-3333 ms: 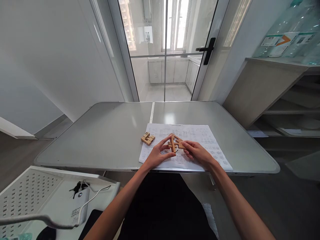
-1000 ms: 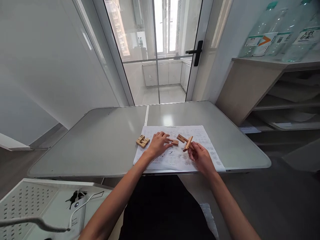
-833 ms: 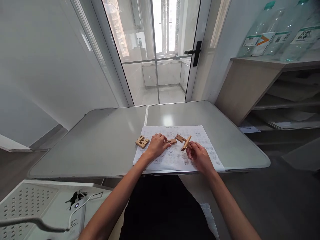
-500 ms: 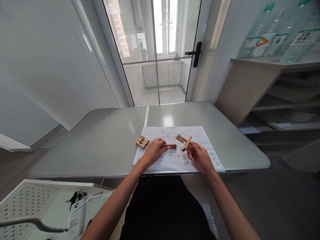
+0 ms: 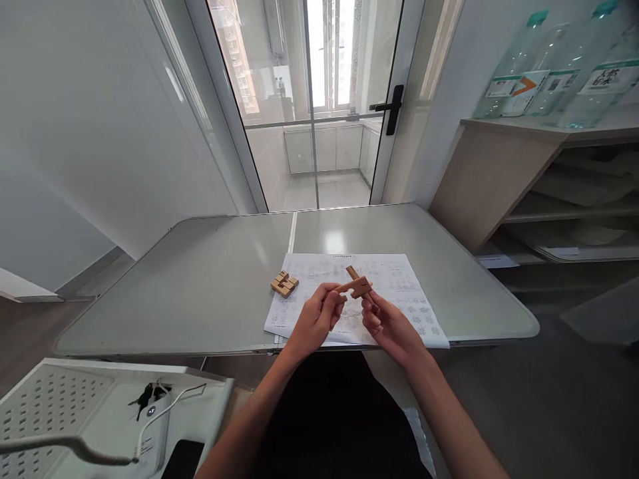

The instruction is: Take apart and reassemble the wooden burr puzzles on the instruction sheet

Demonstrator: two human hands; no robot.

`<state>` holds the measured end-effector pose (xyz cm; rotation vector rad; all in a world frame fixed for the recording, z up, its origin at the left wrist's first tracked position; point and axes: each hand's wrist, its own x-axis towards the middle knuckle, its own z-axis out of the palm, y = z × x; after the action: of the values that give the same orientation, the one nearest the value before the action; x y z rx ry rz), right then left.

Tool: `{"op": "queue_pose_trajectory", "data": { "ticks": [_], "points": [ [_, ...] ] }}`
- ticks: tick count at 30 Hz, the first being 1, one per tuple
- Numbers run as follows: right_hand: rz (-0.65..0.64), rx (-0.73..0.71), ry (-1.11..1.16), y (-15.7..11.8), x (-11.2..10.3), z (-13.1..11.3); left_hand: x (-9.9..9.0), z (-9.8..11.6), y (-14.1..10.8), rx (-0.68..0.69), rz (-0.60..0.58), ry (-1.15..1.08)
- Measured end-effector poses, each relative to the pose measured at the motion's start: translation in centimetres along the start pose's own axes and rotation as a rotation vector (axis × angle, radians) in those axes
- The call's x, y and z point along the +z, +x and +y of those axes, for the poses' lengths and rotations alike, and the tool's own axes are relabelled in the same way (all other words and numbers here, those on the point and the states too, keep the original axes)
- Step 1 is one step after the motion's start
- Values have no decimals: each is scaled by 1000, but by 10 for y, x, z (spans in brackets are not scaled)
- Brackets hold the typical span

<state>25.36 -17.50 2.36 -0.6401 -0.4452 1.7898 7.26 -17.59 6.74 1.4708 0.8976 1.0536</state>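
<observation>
My left hand (image 5: 319, 313) pinches one end of a notched wooden puzzle piece (image 5: 358, 287), held above the paper. In my right hand (image 5: 387, 322) is a second wooden puzzle piece (image 5: 352, 272), whose far end sticks out behind the first. The two pieces cross and seem to touch; whether they interlock I cannot tell. Several small notched wooden blocks (image 5: 284, 284) sit grouped at the paper's left edge. Under my hands lies a printed sheet (image 5: 409, 293) covered with small diagrams.
The sheet lies on a grey folding table (image 5: 214, 286). A white basket (image 5: 64, 392) at lower left holds keys, a white device with a cable, and a black phone (image 5: 184, 459). Plastic bottles (image 5: 519, 73) stand on a shelf unit (image 5: 504, 173) at right. A glass door (image 5: 319, 159) is behind the table.
My left hand has lifted its wooden piece off the paper and brought it right, against the piece in my right hand. My right hand has shifted slightly left.
</observation>
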Motion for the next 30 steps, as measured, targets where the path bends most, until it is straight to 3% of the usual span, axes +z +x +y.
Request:
{"op": "queue_pose_trajectory", "data": {
  "ticks": [10, 25, 30],
  "points": [
    [-148, 93, 196, -4, 15, 18, 2, -3, 2, 23, -23, -65],
    [-234, 141, 179, -14, 18, 26, 0, 2, -4, 9, -11, -114],
    [-287, 108, 58, -19, 21, 25, -3, -6, -9, -18, -8, -101]
  ]
}}
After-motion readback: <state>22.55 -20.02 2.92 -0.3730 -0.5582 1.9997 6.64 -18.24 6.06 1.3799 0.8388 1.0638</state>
